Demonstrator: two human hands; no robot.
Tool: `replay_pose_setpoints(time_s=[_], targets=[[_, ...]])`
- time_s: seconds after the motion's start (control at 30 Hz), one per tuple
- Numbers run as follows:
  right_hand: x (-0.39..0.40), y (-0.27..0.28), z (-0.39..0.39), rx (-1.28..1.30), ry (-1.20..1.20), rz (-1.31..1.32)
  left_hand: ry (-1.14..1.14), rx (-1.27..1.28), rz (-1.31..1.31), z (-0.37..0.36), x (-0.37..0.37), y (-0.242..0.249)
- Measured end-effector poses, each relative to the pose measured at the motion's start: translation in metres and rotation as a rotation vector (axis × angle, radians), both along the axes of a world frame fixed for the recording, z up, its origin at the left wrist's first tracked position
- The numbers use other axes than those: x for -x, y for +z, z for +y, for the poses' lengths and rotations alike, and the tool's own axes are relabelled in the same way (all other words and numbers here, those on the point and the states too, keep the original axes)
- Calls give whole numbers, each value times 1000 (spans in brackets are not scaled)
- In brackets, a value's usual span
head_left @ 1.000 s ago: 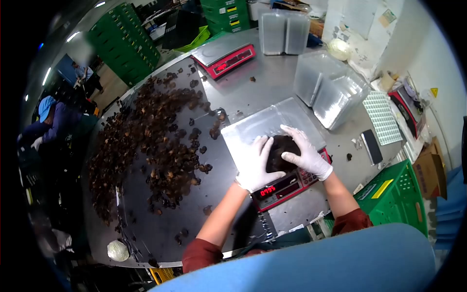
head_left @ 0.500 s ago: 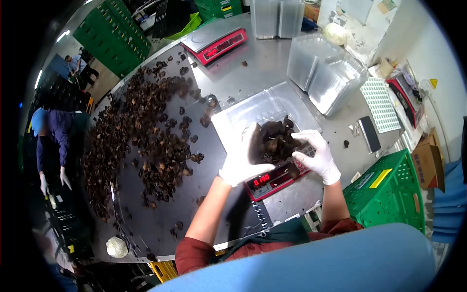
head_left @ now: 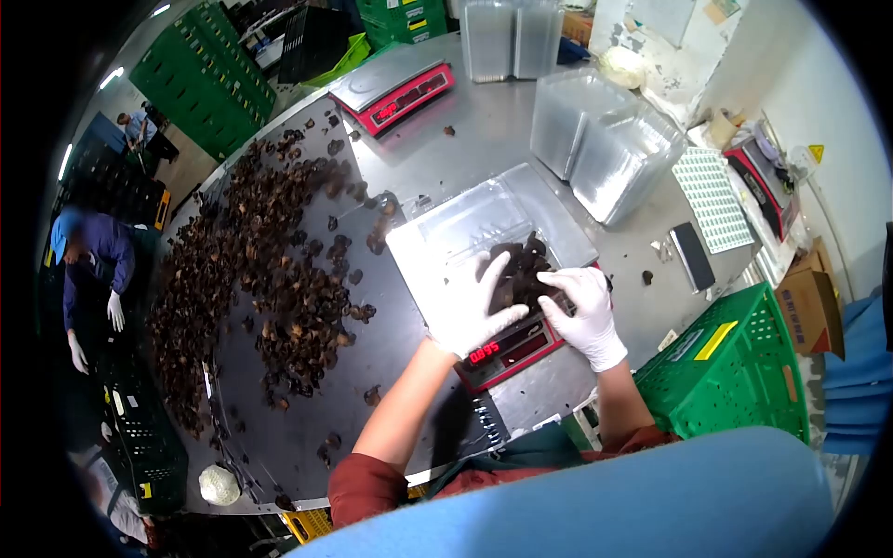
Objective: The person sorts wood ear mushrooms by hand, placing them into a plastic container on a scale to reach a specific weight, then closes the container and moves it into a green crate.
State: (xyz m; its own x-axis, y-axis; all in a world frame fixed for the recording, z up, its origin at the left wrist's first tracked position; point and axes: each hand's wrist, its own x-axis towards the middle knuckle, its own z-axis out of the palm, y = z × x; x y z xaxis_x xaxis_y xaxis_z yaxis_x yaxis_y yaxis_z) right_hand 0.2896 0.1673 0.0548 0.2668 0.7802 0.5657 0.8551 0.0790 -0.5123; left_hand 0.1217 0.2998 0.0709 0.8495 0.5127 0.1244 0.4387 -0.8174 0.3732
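Note:
A heap of dark, wrinkled mushrooms [head_left: 523, 265], like wood ears, sits in an open clear plastic box [head_left: 465, 219] on a red scale [head_left: 473, 379]. My left hand [head_left: 468, 302], white-gloved, is at the heap's left side with fingers and thumb spread. On the right side, my right hand [head_left: 588, 321], also gloved, has curved fingers and thumb apart, with the tips touching the mushrooms. Red digits glow on the scale's display [head_left: 484, 352], blurred. Part of the box is hidden behind my hands.
Loose mushrooms [head_left: 298, 344] cover the table's left side. Another red scale [head_left: 405, 100] stands at the back. Stacked clear boxes [head_left: 621, 163], a black phone-like slab [head_left: 692, 258] and a green crate [head_left: 730, 372] are to the right. A co-worker [head_left: 102, 256] bends over crates at far left.
Both hands have moved in closer around the mushrooms, my right fingers reaching further over the heap. The display's digits differ from 0.190. The camera view has shifted slightly.

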Motion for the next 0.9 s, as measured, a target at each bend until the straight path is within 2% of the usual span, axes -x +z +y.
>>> replay_pose_setpoints(time_s=[0.1,0.2,0.23,0.3,0.4,0.43,0.5,0.7,0.8,0.9], targets=[[5,24,15,100,43,-35,-45,-73,-173,-2,6,-2],[2,16,31,290,178,-91,11,-131,-184,-8,3,-6],[2,12,33,161,199,-80,25,-159,-185,-8,2,-5],[-4,15,36,117,228,119,4,-63,-144,-1,0,-15],[-10,42,23,43,133,439,11,2,-95,3,-1,-21],[-17,41,19,8,117,460,28,-31,-80,1,-1,-17],[-27,43,12,-60,-5,376,62,-95,-49,-3,-1,-8],[-53,37,-28,437,-278,243,79,184,-240,-1,14,-8],[-45,29,-16,196,-279,142,94,200,-265,-1,18,-1],[-20,43,15,196,-59,158,82,46,-267,1,17,-19]])
